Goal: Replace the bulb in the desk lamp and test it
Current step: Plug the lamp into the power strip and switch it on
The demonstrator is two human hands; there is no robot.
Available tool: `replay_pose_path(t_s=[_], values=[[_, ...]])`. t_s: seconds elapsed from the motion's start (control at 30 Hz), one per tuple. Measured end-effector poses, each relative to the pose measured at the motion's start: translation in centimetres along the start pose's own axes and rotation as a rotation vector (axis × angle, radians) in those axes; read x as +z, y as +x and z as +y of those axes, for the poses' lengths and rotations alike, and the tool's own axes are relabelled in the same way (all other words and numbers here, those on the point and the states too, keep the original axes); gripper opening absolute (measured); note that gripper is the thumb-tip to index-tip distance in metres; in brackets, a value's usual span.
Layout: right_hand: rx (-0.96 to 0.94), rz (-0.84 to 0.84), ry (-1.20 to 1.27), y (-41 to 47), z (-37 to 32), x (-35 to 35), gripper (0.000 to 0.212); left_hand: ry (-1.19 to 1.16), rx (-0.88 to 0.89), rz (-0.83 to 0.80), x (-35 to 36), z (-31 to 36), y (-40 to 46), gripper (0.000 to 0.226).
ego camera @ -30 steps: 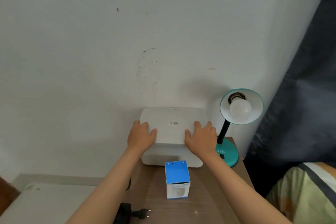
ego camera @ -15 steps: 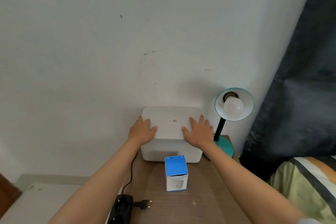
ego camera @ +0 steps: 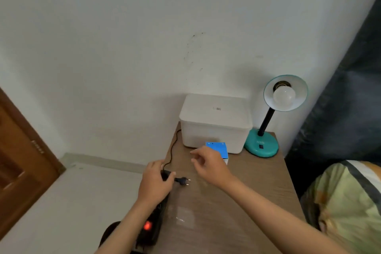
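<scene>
Left hand point(ego camera: 155, 181) apparently clamped on the power strip point(ego camera: 153, 218) beside the plug point(ego camera: 183, 181); right hand point(ego camera: 208, 164) hovers, fingers loosely apart.

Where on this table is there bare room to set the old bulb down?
The widest bare patch is the table's near right, bordered by the right hand, the lamp base and the near edge. A narrower strip runs from plug to near edge. Around the white bin, blue box and power strip it is crowded.
</scene>
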State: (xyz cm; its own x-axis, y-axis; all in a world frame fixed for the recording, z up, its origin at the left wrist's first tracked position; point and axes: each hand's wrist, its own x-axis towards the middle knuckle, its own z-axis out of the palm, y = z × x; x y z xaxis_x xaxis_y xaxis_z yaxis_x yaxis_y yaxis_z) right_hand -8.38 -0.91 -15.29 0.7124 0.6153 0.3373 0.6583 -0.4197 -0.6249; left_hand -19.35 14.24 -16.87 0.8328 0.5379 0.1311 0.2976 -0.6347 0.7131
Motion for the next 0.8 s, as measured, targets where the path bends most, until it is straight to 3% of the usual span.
replay_pose_path(t_s=[0.23, 0.33, 0.47, 0.57, 0.7, 0.8], values=[[0.122, -0.283, -0.198, -1.4, 0.2, 5.9, 0.038, 0.040, -0.065, -0.032, 1.0, -4.0, -4.8, 0.064], [0.116, -0.316, -0.267, -1.3, 0.1, 7.4, 0.032, 0.017, -0.035, 0.009, 1.3, -4.2, -5.2, 0.060], [0.151, -0.245, -0.218, -1.3, 0.3, 8.5, 0.016, -0.054, -0.052, 0.076, 1.6, -4.4, -5.5, 0.056], [0.166, -0.098, -0.024, -1.3, 0.1, 8.4, 0.008, -0.094, -0.080, 0.103, 1.7, -4.6, -5.4, 0.056], [0.306, 0.051, 0.271, -0.6, -1.7, 7.8, 0.012, -0.116, -0.129, 0.105, 1.8, -4.8, -5.1, 0.054], [0.389, 0.064, 0.340, -0.1, -2.7, 8.2, 0.012, -0.116, -0.126, 0.107, 1.9, -4.7, -5.1, 0.053]])
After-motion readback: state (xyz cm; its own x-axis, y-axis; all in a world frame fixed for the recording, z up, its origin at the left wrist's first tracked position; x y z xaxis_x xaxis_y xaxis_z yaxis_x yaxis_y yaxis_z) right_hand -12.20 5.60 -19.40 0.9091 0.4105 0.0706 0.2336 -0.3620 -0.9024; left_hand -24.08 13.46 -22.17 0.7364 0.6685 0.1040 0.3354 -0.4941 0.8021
